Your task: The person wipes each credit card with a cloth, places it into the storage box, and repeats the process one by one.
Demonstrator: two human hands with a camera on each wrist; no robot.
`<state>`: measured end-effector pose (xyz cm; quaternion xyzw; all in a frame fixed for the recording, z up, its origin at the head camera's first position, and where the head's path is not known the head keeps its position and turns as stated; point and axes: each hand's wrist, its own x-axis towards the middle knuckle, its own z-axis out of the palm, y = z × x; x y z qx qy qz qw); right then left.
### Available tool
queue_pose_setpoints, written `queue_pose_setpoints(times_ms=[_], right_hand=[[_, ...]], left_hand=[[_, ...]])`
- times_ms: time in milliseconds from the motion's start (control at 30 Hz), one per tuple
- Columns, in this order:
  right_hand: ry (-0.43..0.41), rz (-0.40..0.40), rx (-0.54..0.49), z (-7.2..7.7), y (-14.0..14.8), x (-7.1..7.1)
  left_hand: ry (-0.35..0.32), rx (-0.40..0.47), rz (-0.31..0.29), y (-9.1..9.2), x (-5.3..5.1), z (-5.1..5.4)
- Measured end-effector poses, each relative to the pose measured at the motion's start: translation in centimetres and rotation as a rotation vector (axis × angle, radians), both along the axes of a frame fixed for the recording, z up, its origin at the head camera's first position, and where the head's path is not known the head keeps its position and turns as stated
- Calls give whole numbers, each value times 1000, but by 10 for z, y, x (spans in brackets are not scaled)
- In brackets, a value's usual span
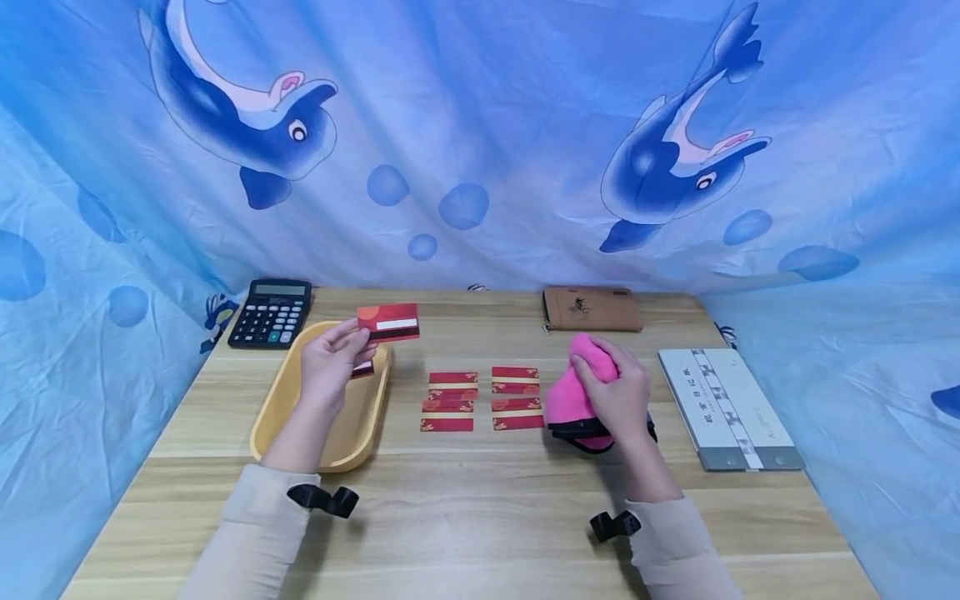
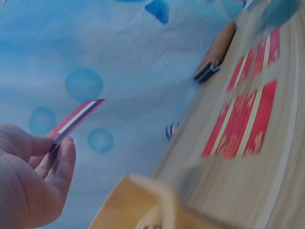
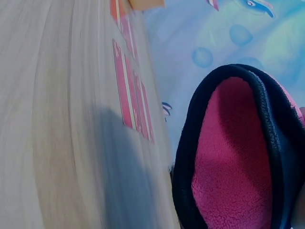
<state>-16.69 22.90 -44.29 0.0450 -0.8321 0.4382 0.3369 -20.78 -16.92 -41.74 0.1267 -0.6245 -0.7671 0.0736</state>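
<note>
My left hand (image 1: 327,364) pinches a red bank-style card (image 1: 388,323) above the yellow tray (image 1: 258,425). A white strip and a dark stripe run along the card's visible side; the left wrist view shows thumb and fingertips (image 2: 66,149) at its lower end. In the tray, partly behind this hand, lies another card (image 1: 363,369). My right hand (image 1: 618,387) grips a bunched pink fleecy cloth (image 1: 570,396) with black edging, held over the table's right half. Between the hands, several red and gold cards (image 1: 447,422) lie flat in two columns.
A black calculator (image 1: 271,314) stands behind the tray at the back left. At the back right lies a brown wallet (image 1: 592,310). A white and grey boxed notebook (image 1: 727,408) lies on the wooden table (image 1: 465,533) at right. A blue dolphin-print curtain (image 1: 480,125) hangs behind.
</note>
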Motion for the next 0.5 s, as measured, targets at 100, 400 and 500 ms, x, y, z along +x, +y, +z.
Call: queue_pose_setpoints(times_ms=[100,400,500], right_hand=[[-28,-16,-7,-2,5,1],[-57,-65,11,-9,15,3],[-50,-64,18,-11,15,4]], left_hand=[[-29,-1,41,-16,0,-1],[-181,-129,97,-54,-3,-9],[-209,-170,68,-62,-5,-15]])
